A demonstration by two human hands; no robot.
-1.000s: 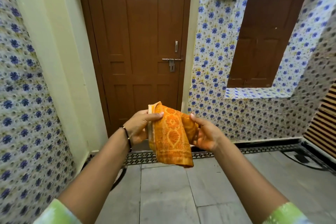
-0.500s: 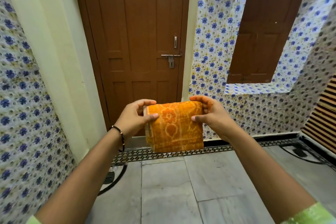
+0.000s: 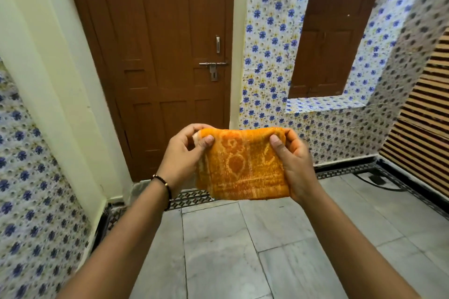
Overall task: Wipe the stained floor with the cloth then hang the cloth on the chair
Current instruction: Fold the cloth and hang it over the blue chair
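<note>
An orange patterned cloth point(image 3: 240, 165), folded into a rough rectangle, hangs in the air in front of me at about chest height. My left hand point(image 3: 184, 155) pinches its upper left corner between thumb and fingers. My right hand point(image 3: 292, 160) grips the upper right corner and runs down its right edge. The grey stone floor point(image 3: 218, 250) lies below; no stain shows on it from here. No chair is in view.
A shut brown door point(image 3: 165, 56) stands straight ahead, with a cream pillar point(image 3: 56, 80) to its left. Flower-patterned walls point(image 3: 267, 56) close both sides. A slatted wooden panel point(image 3: 427, 116) is at right, and a black cable point(image 3: 379, 181) lies on the floor below it.
The cloth went from hanging bunched between my hands to being folded and stretched flat. Both hands have dropped slightly and come nearer, and my view has tilted down a little.
</note>
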